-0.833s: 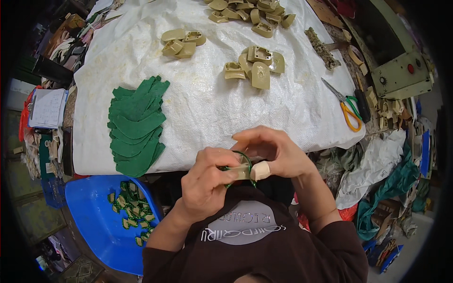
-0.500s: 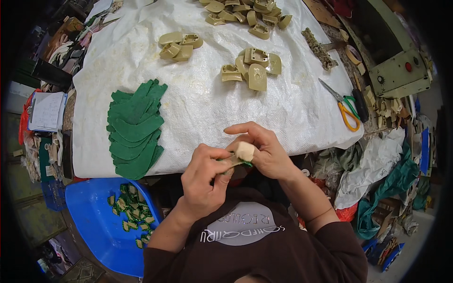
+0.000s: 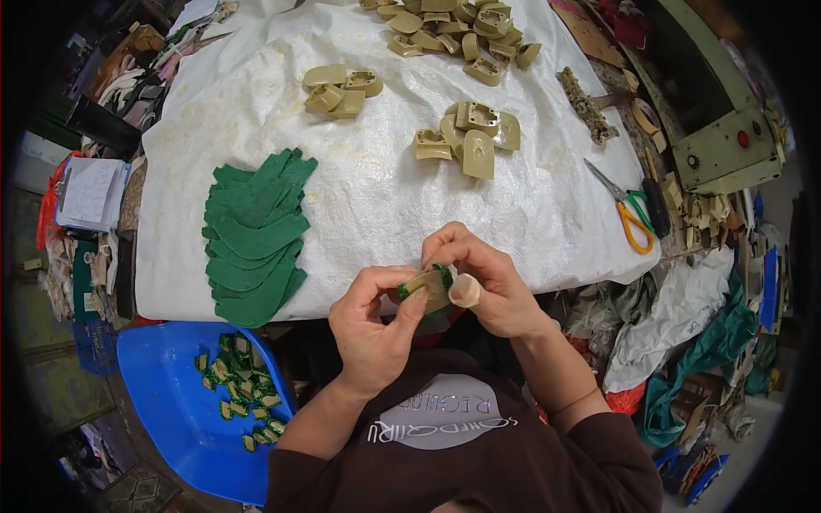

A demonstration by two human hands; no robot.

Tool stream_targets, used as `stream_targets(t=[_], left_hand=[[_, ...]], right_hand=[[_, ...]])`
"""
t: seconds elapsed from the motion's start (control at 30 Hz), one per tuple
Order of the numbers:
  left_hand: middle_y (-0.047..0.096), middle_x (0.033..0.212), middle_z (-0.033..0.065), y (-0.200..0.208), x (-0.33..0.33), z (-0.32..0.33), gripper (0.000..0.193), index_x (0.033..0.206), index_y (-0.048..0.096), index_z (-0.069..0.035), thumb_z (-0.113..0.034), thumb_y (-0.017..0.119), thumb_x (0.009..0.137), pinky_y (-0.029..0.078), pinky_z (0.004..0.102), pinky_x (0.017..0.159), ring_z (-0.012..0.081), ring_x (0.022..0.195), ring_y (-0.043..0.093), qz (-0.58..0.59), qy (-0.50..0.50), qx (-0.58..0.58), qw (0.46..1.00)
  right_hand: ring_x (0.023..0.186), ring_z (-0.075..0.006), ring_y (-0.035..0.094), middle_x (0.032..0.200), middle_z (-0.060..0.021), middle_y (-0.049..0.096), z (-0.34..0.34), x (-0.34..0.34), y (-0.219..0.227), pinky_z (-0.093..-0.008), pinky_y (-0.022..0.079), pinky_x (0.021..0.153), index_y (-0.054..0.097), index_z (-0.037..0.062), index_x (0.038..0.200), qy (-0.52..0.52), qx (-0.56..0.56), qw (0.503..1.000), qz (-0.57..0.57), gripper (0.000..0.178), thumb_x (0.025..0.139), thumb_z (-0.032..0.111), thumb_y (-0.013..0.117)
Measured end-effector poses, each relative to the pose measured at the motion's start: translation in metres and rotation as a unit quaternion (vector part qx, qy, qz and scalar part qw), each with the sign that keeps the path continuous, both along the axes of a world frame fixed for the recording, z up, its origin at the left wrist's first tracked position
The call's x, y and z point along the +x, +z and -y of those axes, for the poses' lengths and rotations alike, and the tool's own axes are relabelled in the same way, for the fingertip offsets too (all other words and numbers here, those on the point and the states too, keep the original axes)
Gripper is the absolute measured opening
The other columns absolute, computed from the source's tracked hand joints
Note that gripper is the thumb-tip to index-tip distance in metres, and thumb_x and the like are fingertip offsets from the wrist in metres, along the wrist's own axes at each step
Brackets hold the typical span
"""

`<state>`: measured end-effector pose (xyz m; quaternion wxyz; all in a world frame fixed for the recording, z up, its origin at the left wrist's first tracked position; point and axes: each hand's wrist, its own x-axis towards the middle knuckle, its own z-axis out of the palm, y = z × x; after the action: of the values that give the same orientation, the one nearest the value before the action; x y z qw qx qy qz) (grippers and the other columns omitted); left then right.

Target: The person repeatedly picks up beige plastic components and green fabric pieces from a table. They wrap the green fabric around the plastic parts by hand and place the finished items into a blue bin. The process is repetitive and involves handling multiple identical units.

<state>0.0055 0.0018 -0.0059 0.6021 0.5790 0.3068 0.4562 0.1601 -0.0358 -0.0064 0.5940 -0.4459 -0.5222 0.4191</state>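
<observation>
Over the table's near edge, both my hands hold a small tan shoe heel with sparkly green material along its sides. My left hand pinches it between thumb and fingers from the left. At its right side, my right hand grips the green edge with bent fingers; a beige wrap covers that thumb. Left of my hands lies an overlapping stack of green cut pieces. Bare tan heels sit in a small group ahead, with another small group farther left. My palms and fingers hide part of the held heel.
A white woven sheet covers the table, with a larger heap of heels at the far side. Scissors with orange and green handles lie right. A blue basin at lower left holds green-covered heels. A green metal machine stands right.
The heel has turned so its broad tan face shows between my hands. My right fingers have curled in onto its green edge, and my wrapped thumb has shifted right. The view has moved slightly.
</observation>
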Motion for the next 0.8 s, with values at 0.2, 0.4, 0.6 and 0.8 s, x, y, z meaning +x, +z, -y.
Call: stream_targets(t=[0.2, 0.4, 0.6, 0.8], left_hand=[[0.058, 0.109, 0.0142, 0.012, 0.002, -0.002, 0.015, 0.089, 0.064, -0.003, -0.008, 0.074, 0.078, 0.043, 0.0308, 0.083, 0.0205, 0.1, 0.054, -0.136, 0.042, 0.159, 0.977], [0.047, 0.109, 0.0106, 0.002, -0.007, -0.011, 0.016, 0.086, 0.067, -0.007, -0.009, 0.077, 0.073, 0.038, 0.0374, 0.089, 0.0238, 0.103, 0.045, -0.082, 0.03, 0.224, 0.971], [0.047, 0.114, 0.0131, -0.001, -0.011, -0.014, 0.02, 0.094, 0.07, -0.012, -0.015, 0.073, 0.075, 0.039, 0.0391, 0.089, 0.0268, 0.103, 0.045, -0.092, 0.011, 0.39, 0.916], [0.036, 0.138, 0.0221, -0.005, -0.015, -0.019, 0.069, 0.144, 0.019, 0.006, -0.038, 0.038, 0.094, 0.036, 0.0376, 0.096, 0.0269, 0.127, 0.036, -0.006, -0.201, 0.036, 0.979]], right_hand=[[0.087, -0.0214, 0.045, 0.091, -0.0066, 0.056, 0.0, -0.003, 0.003, -0.0357, 0.037, 0.082, 0.054, 0.0085, 0.09, -0.143, 0.158, 0.93, 0.301, 0.015, 0.086, 0.019, 0.063], [0.104, -0.0213, 0.049, 0.101, -0.0069, 0.057, 0.002, 0.01, 0.003, -0.0367, 0.038, 0.093, 0.056, 0.0037, 0.111, 0.014, 0.033, 0.996, -0.08, 0.036, 0.084, 0.025, 0.067], [0.109, -0.0258, 0.059, 0.114, -0.0166, 0.061, 0.0, 0.026, 0.015, -0.0382, 0.045, 0.096, 0.047, -0.0008, 0.131, 0.106, -0.119, 0.984, -0.074, 0.069, 0.071, 0.012, 0.079], [0.102, -0.028, 0.061, 0.111, -0.0156, 0.064, 0.002, 0.028, 0.017, -0.0376, 0.048, 0.087, 0.048, 0.0026, 0.131, 0.022, 0.094, 0.977, 0.188, 0.072, 0.068, 0.012, 0.081]])
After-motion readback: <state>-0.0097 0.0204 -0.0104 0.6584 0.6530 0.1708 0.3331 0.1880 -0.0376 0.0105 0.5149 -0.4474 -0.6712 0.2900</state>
